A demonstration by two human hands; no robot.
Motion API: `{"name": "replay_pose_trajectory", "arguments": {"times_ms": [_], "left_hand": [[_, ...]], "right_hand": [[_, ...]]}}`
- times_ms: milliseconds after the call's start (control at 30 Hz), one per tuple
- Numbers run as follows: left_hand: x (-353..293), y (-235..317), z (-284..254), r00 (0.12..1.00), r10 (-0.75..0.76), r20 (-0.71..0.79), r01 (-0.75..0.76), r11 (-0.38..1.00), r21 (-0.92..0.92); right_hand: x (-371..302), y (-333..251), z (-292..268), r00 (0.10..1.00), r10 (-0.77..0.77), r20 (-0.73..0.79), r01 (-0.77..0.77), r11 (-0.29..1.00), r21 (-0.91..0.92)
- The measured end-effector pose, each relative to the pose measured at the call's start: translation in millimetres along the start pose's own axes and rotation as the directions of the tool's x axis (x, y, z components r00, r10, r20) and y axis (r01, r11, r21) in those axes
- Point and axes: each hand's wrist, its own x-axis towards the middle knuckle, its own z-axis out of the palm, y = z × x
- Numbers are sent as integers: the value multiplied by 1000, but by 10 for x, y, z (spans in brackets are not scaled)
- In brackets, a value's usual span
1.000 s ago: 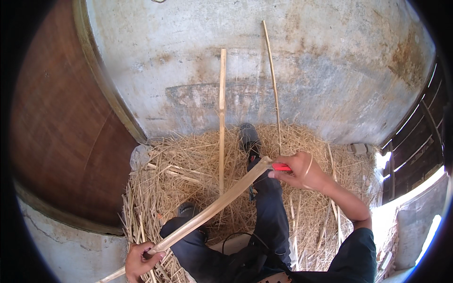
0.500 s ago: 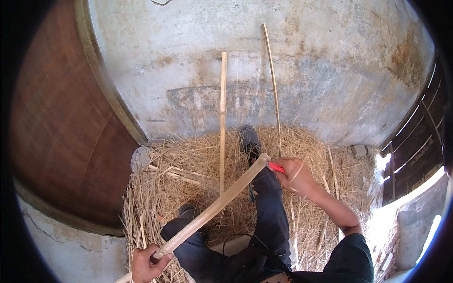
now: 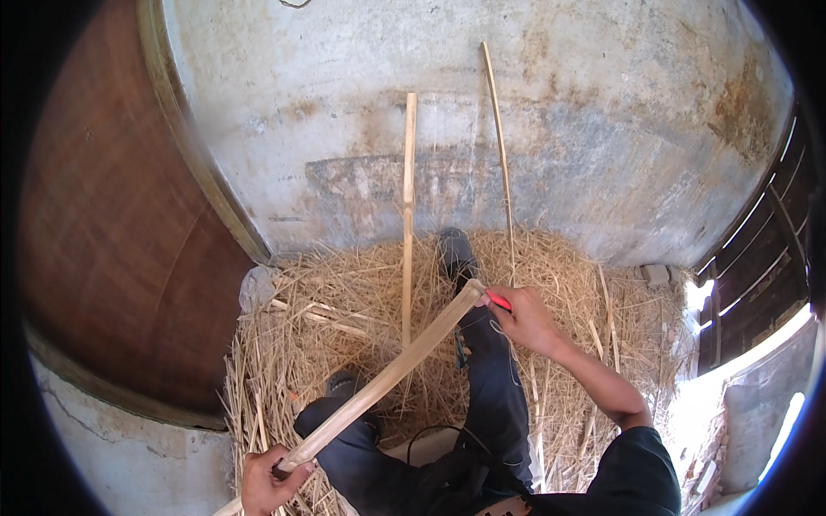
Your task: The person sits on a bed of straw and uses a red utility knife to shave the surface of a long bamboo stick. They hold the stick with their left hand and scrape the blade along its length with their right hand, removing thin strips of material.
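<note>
Pale strip [image 3: 389, 376], long axis slanting up-right
Your left grip [image 3: 268, 483] holds its lower part, your right grip [image 3: 527, 320] a red tool [image 3: 498, 300] at its upper end

Both hands [image 3: 268, 483] [image 3: 525, 318] gripping, right elbow [image 3: 635, 411] bent

Left hand [image 3: 265, 483]: shifted slightly in from the straw's [image 3: 551, 254] left edge.
Bamboo strip [image 3: 387, 378]: upper end swung toward that edge.
Right hand [image 3: 525, 320]: moved likewise, with the red tool [image 3: 499, 300].
Pale strand [image 3: 514, 348]: earlier looped across the right hand, now dangling below it.
</note>
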Motion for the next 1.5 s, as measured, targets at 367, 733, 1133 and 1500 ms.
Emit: {"name": "replay_pose_trajectory", "arguments": {"times_ms": [367, 733, 1133, 1500], "left_hand": [[31, -220, -122, 991, -48, 125, 64, 989, -130], [149, 36, -11, 998, -42, 44, 46, 993, -108], [145, 649, 380, 996, 4, -91, -9, 999, -52], [762, 1163, 1499, 995, 65, 75, -16, 854, -520]], "right_hand": [[65, 32, -221, 979, -79, 189, 48, 985, 164], [193, 300, -624, 983, -32, 180, -4, 981, 195], [16, 2032, -1499, 921, 237, -310, -325, 905, -273], [-487, 163, -856, 794, 323, -515, -118, 913, 391]]}}
